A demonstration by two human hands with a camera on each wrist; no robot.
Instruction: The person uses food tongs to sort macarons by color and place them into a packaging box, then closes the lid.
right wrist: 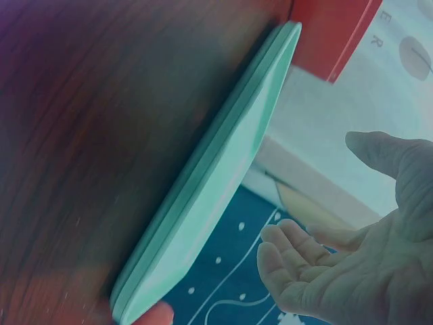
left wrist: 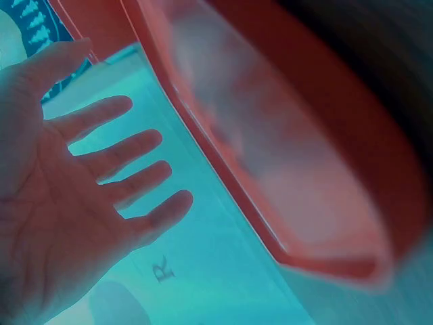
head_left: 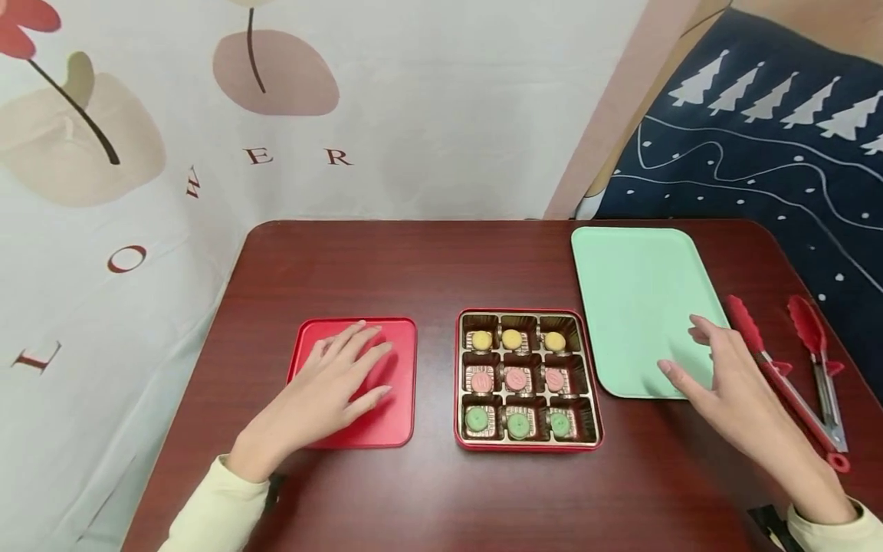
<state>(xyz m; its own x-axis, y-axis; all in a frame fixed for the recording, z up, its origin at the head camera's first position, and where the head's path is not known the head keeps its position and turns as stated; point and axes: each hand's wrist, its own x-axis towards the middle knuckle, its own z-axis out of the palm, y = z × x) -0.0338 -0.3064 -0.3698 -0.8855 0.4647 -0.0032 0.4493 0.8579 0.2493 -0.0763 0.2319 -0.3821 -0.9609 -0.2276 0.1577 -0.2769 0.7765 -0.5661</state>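
My left hand point(head_left: 327, 391) hovers over a shallow red square lid point(head_left: 396, 429), fingers spread and nothing held. The left wrist view shows the palm and outstretched fingers point(left wrist: 155, 210) beside the lid's raised rim point(left wrist: 216, 169). Over the near right corner of a mint-green tray point(head_left: 635, 299) is my right hand point(head_left: 734, 383), thumb apart from loosely bent fingers and holding nothing. Between the hands sits a red tin box point(head_left: 527, 445) with a gold divided insert. Its compartments hold small round pieces: a yellow row point(head_left: 512, 339) at the back, pink point(head_left: 516, 379) in the middle, green point(head_left: 518, 425) in front.
Red-tipped metal tongs point(head_left: 793, 399) lie spread apart at the right, partly behind my right forearm. All of this stands on a dark brown table point(head_left: 441, 264). A white printed cloth point(head_left: 441, 115) hangs behind it, with a navy tree-patterned cloth point(head_left: 745, 161) at the right.
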